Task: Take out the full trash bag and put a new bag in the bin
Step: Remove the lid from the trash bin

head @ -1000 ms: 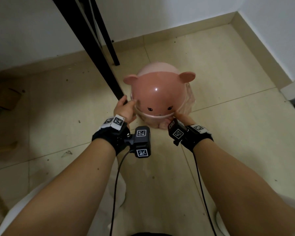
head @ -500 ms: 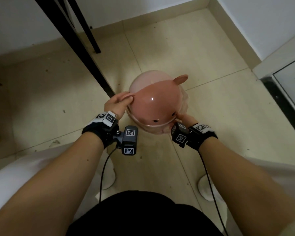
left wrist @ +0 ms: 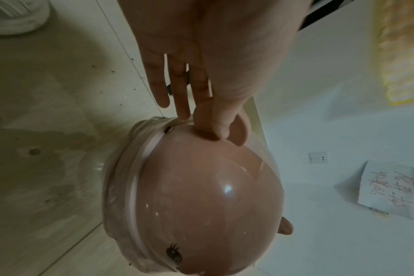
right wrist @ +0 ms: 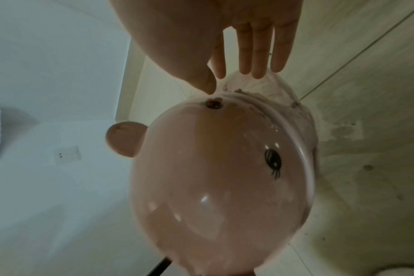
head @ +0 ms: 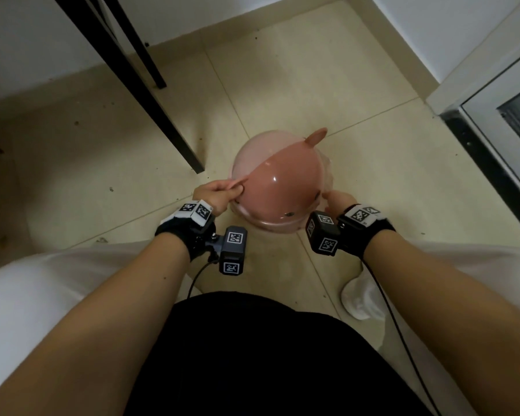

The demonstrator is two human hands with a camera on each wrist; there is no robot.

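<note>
On the floor, near the corner where two walls meet and just right of a black table leg: pink bear-faced bin, upright, domed lid on top. Thin bag folded out over the rim, crinkled edge showing below the lid.

Left hand: pinching the lid's near ear between thumb and forefinger, other fingers straight down the bin's side. A second ago resting lower, at the rim, with that ear free.

Right hand: relaxed, fingers straight, tips at the bag's fringe on the opposite side, thumb at the lid's edge. Holding nothing that can be made out. Much the same place as a second ago.

Lid turned since then: earlier facing the person squarely, both ears spread left and right; now the face swung toward the right hand, far ear pointing at the back wall.

Probably means the lid is being worked loose by its ear, with the other hand steadying the bin. Very early in the task: lid not yet off, full bag not yet lifted out, no new bag in sight. Contents of the bag hidden under the dome.
</note>
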